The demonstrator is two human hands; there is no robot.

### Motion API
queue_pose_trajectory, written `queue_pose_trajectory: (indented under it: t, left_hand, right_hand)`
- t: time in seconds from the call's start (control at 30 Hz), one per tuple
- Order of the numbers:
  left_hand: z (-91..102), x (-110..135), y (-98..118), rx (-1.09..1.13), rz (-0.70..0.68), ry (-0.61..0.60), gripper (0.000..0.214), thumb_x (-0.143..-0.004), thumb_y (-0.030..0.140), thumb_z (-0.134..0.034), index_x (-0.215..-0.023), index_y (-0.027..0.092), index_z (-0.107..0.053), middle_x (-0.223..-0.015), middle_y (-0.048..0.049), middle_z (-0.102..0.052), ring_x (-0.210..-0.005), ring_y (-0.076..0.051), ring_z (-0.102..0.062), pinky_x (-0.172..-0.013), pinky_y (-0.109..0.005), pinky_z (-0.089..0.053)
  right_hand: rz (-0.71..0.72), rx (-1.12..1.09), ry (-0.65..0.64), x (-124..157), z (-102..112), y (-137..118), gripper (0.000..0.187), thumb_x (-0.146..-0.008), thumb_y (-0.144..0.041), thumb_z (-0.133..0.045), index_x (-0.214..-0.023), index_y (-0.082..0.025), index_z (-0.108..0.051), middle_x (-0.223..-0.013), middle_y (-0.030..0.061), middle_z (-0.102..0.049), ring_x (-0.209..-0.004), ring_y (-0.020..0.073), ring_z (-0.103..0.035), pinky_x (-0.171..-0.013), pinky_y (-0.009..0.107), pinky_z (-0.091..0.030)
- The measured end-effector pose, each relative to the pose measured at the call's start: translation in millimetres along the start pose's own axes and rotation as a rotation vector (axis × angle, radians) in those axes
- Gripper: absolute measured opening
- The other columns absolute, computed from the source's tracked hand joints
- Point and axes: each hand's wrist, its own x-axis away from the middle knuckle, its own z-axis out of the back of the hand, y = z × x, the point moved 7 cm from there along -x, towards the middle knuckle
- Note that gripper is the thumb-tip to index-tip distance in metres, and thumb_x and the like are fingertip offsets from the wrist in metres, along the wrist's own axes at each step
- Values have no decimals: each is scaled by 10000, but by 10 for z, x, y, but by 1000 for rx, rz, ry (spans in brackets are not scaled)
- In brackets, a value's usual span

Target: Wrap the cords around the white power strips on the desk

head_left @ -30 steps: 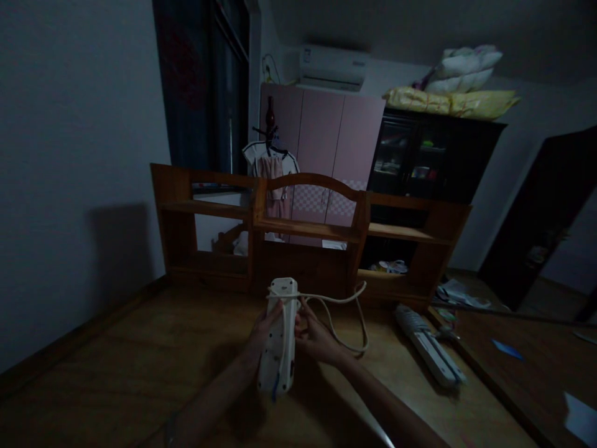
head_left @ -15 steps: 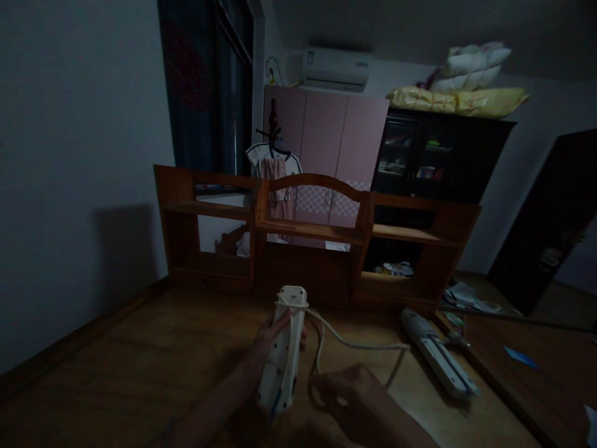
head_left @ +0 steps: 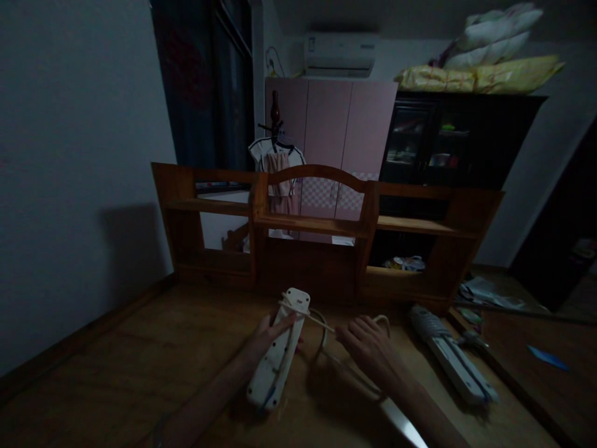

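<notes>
My left hand [head_left: 270, 339] grips a white power strip [head_left: 280, 354] by its sides, the thumb across its screw-dotted underside. The strip stands tilted above the wooden table. Its pale cord [head_left: 321, 322] crosses the strip near the upper end and runs taut to my right hand [head_left: 366, 345], whose fingers are closed on it. The rest of the cord loops loosely below and behind my right hand. A bit of blue shows at the strip's lower end.
A second white power strip [head_left: 452, 354], its cord wound round one end, lies at the right of the tabletop [head_left: 153, 361]. Behind stands a wooden shelf unit [head_left: 308, 267]. A blue packet [head_left: 546, 357] lies on a brown surface farther right.
My right hand has moved up and right, drawing the cord straight from the strip. The power strip has tilted a little more. The view has shifted slightly.
</notes>
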Motion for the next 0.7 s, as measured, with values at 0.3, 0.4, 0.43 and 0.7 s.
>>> queue_pose_trajectory:
  t: [0.3,0.4,0.43,0.7]
  left_hand:
    - [25,166,385,-794,-286,148,521,-798,513,-593,-1204,190,-550,-985,-106,-692,-857,-260,-664,-713,-282,-465]
    - [-7,240,384,-1128,-307,161,606,-840,500,-547,-1358,213,-417,-931,-135,-691,-800,-285,-672,-675,-289,-444]
    - [-35,254,356,-1225,-318,149,616,-864,485,-516,-1393,206,-368,-914,-144,-688,-779,-286,-672,-666,-293,-444]
    - [-409,344,170,-1459,-591,-16,741,-835,86,-431,-1475,226,-86,-1228,-133,-534,-1053,-235,-560,-904,-353,-426]
  right_hand:
    - [181,-24,124,40,236,-379,165,-941,-162,-507,-779,-168,-537,-699,7,-521,-660,166,-446,-637,324,-285]
    - [203,-2,131,53,249,-461,181,-952,-190,-502,-774,-171,-526,-697,6,-525,-655,162,-452,-626,321,-280]
    - [210,8,124,64,231,-484,179,-955,-197,-499,-779,-172,-526,-700,6,-529,-654,162,-455,-618,321,-277]
    - [256,14,99,93,165,-540,176,-963,-240,-490,-800,-181,-522,-697,1,-539,-683,165,-489,-708,328,-336]
